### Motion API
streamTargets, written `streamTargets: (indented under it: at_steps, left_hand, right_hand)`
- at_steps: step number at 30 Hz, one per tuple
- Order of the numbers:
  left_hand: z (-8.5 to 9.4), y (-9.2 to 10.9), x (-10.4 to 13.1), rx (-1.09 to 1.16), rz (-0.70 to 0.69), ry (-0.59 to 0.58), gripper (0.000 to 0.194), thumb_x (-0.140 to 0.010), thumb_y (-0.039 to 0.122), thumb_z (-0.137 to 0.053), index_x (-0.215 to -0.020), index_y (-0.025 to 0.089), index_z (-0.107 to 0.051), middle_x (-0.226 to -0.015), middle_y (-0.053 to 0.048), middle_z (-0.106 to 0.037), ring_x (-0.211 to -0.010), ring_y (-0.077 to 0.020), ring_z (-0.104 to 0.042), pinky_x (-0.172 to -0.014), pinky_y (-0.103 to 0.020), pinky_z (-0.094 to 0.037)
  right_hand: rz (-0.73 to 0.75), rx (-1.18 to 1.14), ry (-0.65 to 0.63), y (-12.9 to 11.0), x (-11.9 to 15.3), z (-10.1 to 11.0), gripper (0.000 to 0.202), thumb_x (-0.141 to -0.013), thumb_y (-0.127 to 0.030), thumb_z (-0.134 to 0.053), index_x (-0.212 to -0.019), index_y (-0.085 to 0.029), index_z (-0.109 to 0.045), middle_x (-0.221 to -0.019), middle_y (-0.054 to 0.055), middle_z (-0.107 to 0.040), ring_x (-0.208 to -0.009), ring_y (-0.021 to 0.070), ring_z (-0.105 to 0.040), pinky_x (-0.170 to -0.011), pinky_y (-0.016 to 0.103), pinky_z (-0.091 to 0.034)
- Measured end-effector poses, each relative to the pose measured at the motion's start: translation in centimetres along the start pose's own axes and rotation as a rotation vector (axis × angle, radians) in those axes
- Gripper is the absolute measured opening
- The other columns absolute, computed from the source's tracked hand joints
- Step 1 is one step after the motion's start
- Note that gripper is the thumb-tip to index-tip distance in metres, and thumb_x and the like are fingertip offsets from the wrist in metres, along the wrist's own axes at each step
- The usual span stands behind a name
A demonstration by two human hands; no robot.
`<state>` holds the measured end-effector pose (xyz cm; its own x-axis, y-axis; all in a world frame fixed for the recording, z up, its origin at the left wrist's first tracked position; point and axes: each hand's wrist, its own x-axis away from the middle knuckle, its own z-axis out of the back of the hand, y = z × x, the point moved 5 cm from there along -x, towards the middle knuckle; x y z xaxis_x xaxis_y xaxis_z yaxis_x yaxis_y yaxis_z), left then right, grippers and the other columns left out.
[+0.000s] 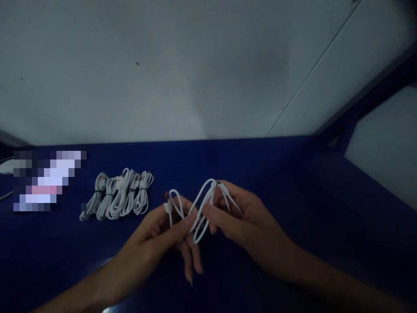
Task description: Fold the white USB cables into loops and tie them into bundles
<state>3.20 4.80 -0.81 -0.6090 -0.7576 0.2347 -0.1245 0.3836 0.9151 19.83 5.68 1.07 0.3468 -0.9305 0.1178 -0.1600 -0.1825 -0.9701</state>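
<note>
A white USB cable (199, 237) with loose loops hangs between my two hands above the blue table. My left hand (163, 232) pinches part of it between thumb and fingers, its lower fingers stretched downward. Beside that hand one plug of the cable (167, 202) sticks up, with an orange tip. My right hand (243, 217) grips the other side of the loops with thumb and fingers. Near its fingertips shows the other white connector (223, 188). Part of the cable is hidden behind the fingers.
To the left, several bundled white cables (122, 198) lie in a row with dark ties. Farther left is a pixelated bright rectangle (48, 182) and a white rounded object (8, 167). A pale wall (163, 87) rises behind the blue table (286, 174).
</note>
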Motion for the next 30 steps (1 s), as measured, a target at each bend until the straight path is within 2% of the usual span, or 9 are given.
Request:
streamTargets:
  at_steps: [4,8,12,17,22,27,30]
  left_hand:
    - [0.4,0.4,0.2,-0.098,-0.052,0.105,0.024,-0.113,0.039,-0.059,-0.113,0.020,-0.075,-0.085,-0.003,-0.081,-0.065,-0.0129,-0.077,-0.070,-0.022,-0.062]
    - [0.8,1.2,0.2,-0.181,-0.097,0.213,0.023,-0.111,0.039,-0.065,-0.112,0.020,-0.078,-0.085,-0.002,-0.081,-0.073,-0.0114,-0.078,-0.079,-0.018,-0.060]
    - [0.4,1.3,-0.3,-0.144,-0.060,0.148,0.028,-0.112,0.040,-0.063,-0.101,0.019,-0.078,-0.084,-0.004,-0.083,-0.068,-0.0146,-0.081,-0.071,-0.021,-0.063]
    - [0.0,1.6,-0.2,-0.174,-0.072,0.130,0.026,-0.112,0.036,-0.062,-0.109,0.016,-0.079,-0.079,-0.006,-0.084,-0.069,-0.0176,-0.083,-0.068,-0.021,-0.066]
    - [0.0,1.2,0.2,-0.121,-0.042,0.141,0.023,-0.110,0.036,-0.067,-0.114,0.016,-0.076,-0.101,-0.009,-0.086,-0.071,-0.0169,-0.084,-0.067,-0.022,-0.068]
    - [0.1,0.9,-0.1,-0.095,-0.031,0.133,0.025,-0.111,0.038,-0.066,-0.119,0.016,-0.073,-0.103,-0.011,-0.087,-0.068,-0.0176,-0.084,-0.064,-0.023,-0.068]
    - [-0.1,0.8,-0.2,-0.047,-0.026,0.116,0.023,-0.111,0.036,-0.066,-0.125,0.018,-0.070,-0.096,-0.009,-0.087,-0.067,-0.0198,-0.085,-0.060,-0.024,-0.068]
  right_hand:
    - [0.038,0.032,0.060,0.0,0.2,0.3,0.028,-0.102,-0.037,-0.079,-0.086,-0.022,-0.063,-0.076,-0.006,-0.064,-0.062,0.0070,-0.048,-0.058,0.021,-0.040]
    - [0.052,0.076,0.077,0.0,0.4,0.3,0.030,-0.102,-0.039,-0.079,-0.085,-0.022,-0.061,-0.078,-0.005,-0.067,-0.066,0.0085,-0.054,-0.060,0.022,-0.044]
    - [0.068,0.165,0.137,0.0,0.5,0.6,0.029,-0.103,-0.038,-0.078,-0.084,-0.023,-0.061,-0.072,-0.007,-0.064,-0.060,0.0079,-0.051,-0.056,0.021,-0.044]
    - [0.118,0.200,0.201,-0.1,0.4,0.8,0.026,-0.102,-0.029,-0.077,-0.085,-0.023,-0.059,-0.074,-0.006,-0.068,-0.065,0.0092,-0.061,-0.059,0.021,-0.049]
    - [0.118,0.248,0.253,0.3,0.5,0.9,0.024,-0.104,-0.037,-0.073,-0.089,-0.024,-0.059,-0.078,-0.005,-0.068,-0.070,0.0130,-0.066,-0.063,0.026,-0.054]
    - [0.145,0.375,0.323,0.5,0.8,1.0,0.025,-0.104,-0.036,-0.070,-0.087,-0.025,-0.055,-0.077,-0.005,-0.063,-0.068,0.0134,-0.059,-0.061,0.028,-0.051]
    - [0.175,0.451,0.379,0.3,0.9,1.2,0.029,-0.104,-0.037,-0.069,-0.085,-0.025,-0.050,-0.076,-0.005,-0.056,-0.066,0.0135,-0.052,-0.058,0.028,-0.046]
